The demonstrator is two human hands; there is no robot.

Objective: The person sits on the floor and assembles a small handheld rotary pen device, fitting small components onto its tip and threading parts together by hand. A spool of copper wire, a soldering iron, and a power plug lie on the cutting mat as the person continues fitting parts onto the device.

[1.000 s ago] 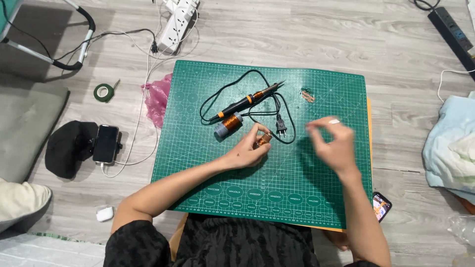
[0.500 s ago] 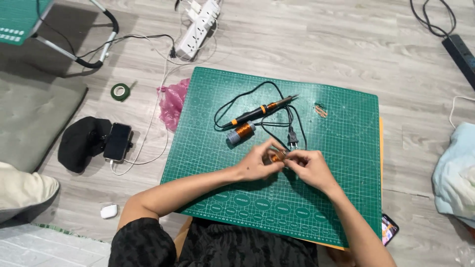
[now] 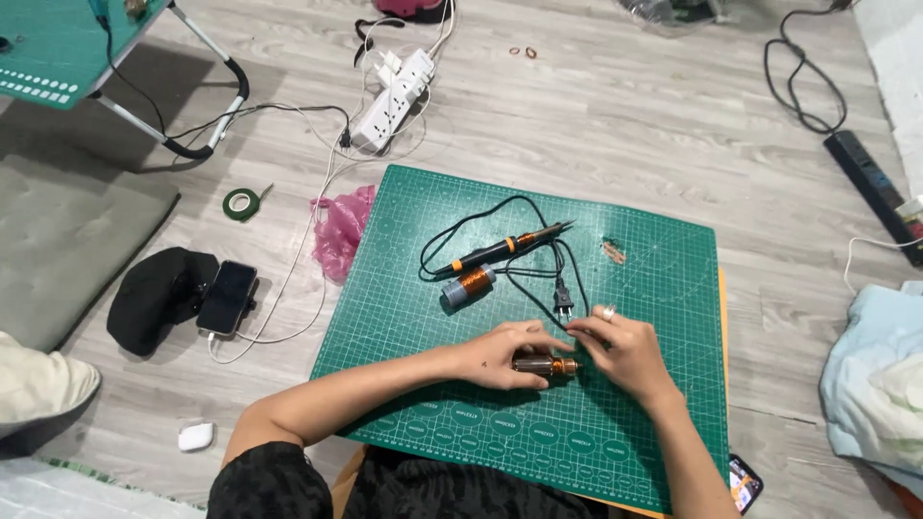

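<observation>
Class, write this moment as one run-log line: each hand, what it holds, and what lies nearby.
left hand: holds small copper-wound cylinder | right hand: fingers at its end | nearby: soldering iron, wire spool, plug | surface: green cutting mat

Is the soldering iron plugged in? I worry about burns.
Unplugged: the soldering iron lies on the green mat, and its plug rests loose there, in no socket.
</observation>
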